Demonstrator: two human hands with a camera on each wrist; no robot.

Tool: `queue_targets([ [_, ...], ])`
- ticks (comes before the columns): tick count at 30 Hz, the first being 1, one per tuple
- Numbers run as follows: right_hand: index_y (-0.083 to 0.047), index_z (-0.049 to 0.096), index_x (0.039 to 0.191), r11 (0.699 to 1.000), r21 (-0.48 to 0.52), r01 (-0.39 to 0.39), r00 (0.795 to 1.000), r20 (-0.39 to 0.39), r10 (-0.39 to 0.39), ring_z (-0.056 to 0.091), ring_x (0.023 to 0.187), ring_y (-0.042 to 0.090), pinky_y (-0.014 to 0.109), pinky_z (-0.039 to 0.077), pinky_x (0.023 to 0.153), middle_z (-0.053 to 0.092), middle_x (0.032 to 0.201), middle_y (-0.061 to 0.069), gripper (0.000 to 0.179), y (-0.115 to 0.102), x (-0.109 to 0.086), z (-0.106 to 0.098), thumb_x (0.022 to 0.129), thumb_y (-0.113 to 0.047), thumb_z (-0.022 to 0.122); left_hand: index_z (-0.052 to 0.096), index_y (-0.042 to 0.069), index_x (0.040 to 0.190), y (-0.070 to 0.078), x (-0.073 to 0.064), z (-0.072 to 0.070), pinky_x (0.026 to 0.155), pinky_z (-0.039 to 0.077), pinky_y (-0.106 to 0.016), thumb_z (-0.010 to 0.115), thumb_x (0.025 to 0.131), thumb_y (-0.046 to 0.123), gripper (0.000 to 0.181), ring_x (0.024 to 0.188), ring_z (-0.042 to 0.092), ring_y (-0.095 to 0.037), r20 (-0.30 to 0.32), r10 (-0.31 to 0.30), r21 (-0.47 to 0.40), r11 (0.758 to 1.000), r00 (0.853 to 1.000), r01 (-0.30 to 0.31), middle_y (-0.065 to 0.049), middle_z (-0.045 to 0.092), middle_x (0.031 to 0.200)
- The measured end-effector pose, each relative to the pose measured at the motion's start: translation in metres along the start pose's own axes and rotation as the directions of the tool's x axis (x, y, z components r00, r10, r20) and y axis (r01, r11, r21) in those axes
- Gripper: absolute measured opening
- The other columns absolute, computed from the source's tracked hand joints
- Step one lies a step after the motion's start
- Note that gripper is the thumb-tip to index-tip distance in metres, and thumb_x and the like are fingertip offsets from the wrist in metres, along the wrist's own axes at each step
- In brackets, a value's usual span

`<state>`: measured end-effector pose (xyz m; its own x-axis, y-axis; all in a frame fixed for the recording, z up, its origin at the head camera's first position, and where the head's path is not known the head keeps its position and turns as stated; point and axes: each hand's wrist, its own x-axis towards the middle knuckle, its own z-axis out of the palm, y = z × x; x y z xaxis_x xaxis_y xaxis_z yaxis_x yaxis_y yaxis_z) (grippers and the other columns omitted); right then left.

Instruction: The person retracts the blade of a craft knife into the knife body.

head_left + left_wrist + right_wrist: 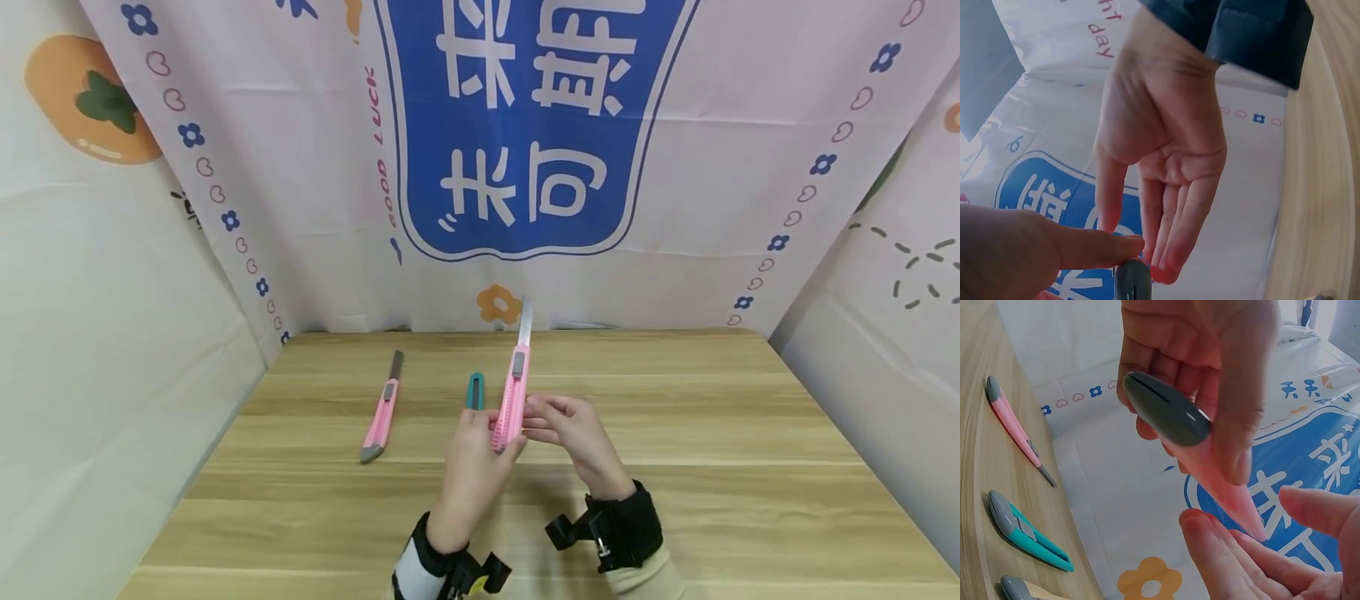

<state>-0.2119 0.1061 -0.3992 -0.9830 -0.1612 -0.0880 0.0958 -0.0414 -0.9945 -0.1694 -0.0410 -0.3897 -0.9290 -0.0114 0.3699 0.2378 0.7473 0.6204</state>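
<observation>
My left hand [472, 471] grips a pink utility knife [513, 392] near its lower end, thumb against the handle. The knife stands tilted up, its long blade [526, 321] extended and pointing away. In the right wrist view the knife's dark grey end cap [1169, 412] sticks out past the left hand's fingers. Beside the handle is my right hand [581, 437], its thumb and fingers spread apart. Those fingers reach close to the knife; whether they touch it is hard to tell. In the left wrist view the right hand [1166, 125] shows its palm with fairly straight fingers.
Another pink utility knife [382, 412] lies on the wooden table [712, 467] at left, blade out. A teal utility knife [1032, 534] lies behind the left hand. Next to it, a grey-ended cutter [1016, 589] is partly cut off. A printed cloth [330, 250] hangs behind the table.
</observation>
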Motion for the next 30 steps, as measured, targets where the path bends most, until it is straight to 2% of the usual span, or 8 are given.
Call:
queue_targets([
  [6,0.007,0.061,0.122,1.000,0.012,-0.029,0.998,-0.054,0.029,0.071,0.081,0.009,0.028,0.061,0.081,0.073,0.103,0.011,0.038,0.002,0.001,0.002,0.093,-0.018,0.063,0.065,-0.007,0.106,0.004,-0.006,0.009,0.058,0.045,-0.020,0.082,0.076,0.020,0.044,0.071,0.055,-0.014,-0.004,0.007,0.019,1.000,1.000,-0.007,-0.015,0.062,0.093],
  [11,0.010,0.060,0.121,1.000,0.014,-0.013,0.997,-0.081,0.014,0.070,0.075,0.006,0.023,0.061,0.074,0.075,0.095,0.008,0.037,0.001,0.002,-0.001,0.091,-0.010,0.065,0.065,-0.005,0.104,0.006,-0.007,0.017,0.060,0.042,-0.020,0.082,0.075,0.023,0.043,0.074,0.055,-0.015,-0.022,0.017,0.013,1.000,1.000,-0.017,-0.014,0.063,0.093],
  [16,0.012,0.061,0.119,1.000,0.007,-0.001,0.996,-0.094,0.002,0.069,0.074,0.006,0.023,0.061,0.071,0.075,0.090,0.006,0.034,0.000,0.003,-0.003,0.089,-0.004,0.064,0.065,-0.004,0.102,0.008,-0.007,0.021,0.057,0.043,-0.018,0.083,0.074,0.023,0.043,0.072,0.056,-0.014,-0.035,0.011,-0.011,1.000,0.999,-0.011,-0.013,0.063,0.093],
  [22,0.013,0.062,0.115,1.000,-0.021,0.003,0.993,-0.117,-0.006,0.068,0.073,0.007,0.022,0.061,0.069,0.074,0.084,0.004,0.031,0.000,0.003,-0.001,0.087,-0.001,0.065,0.060,-0.005,0.107,0.008,-0.010,0.024,0.059,0.044,-0.016,0.083,0.074,0.023,0.049,0.074,0.054,-0.011,-0.008,-0.003,-0.041,0.999,1.000,0.002,-0.013,0.060,0.097],
  [25,0.012,0.063,0.114,0.999,-0.037,0.004,0.991,-0.137,-0.009,0.068,0.072,0.007,0.022,0.060,0.068,0.073,0.083,0.003,0.030,-0.001,0.002,-0.002,0.086,0.000,0.065,0.057,-0.004,0.110,0.007,-0.009,0.026,0.057,0.043,-0.015,0.083,0.074,0.025,0.053,0.073,0.053,-0.010,0.027,-0.001,-0.088,0.996,1.000,0.003,-0.013,0.059,0.095],
  [27,0.011,0.063,0.114,0.999,-0.046,0.003,0.989,-0.149,-0.010,0.068,0.072,0.007,0.022,0.060,0.069,0.073,0.085,0.004,0.031,-0.002,0.001,-0.002,0.086,-0.001,0.066,0.054,-0.003,0.112,0.006,-0.008,0.026,0.057,0.042,-0.014,0.083,0.074,0.027,0.057,0.073,0.052,-0.009,0.072,0.001,-0.148,0.989,0.997,0.010,-0.011,0.060,0.093],
  [29,0.011,0.063,0.115,0.999,-0.046,0.003,0.987,-0.158,-0.010,0.068,0.074,0.007,0.023,0.060,0.071,0.074,0.088,0.006,0.032,-0.003,0.000,-0.004,0.086,-0.002,0.067,0.052,-0.004,0.116,0.003,-0.005,0.023,0.057,0.043,-0.013,0.082,0.075,0.029,0.060,0.073,0.052,-0.008,0.161,0.001,-0.251,0.967,0.987,0.040,-0.012,0.061,0.093],
  [30,0.011,0.062,0.116,0.999,-0.045,0.002,0.987,-0.162,-0.010,0.068,0.074,0.008,0.023,0.061,0.071,0.074,0.090,0.007,0.033,-0.004,-0.001,-0.004,0.086,-0.002,0.067,0.050,-0.005,0.118,0.001,-0.003,0.021,0.057,0.044,-0.014,0.081,0.077,0.029,0.061,0.073,0.052,-0.007,0.224,0.001,-0.320,0.945,0.975,0.073,-0.013,0.062,0.093],
])
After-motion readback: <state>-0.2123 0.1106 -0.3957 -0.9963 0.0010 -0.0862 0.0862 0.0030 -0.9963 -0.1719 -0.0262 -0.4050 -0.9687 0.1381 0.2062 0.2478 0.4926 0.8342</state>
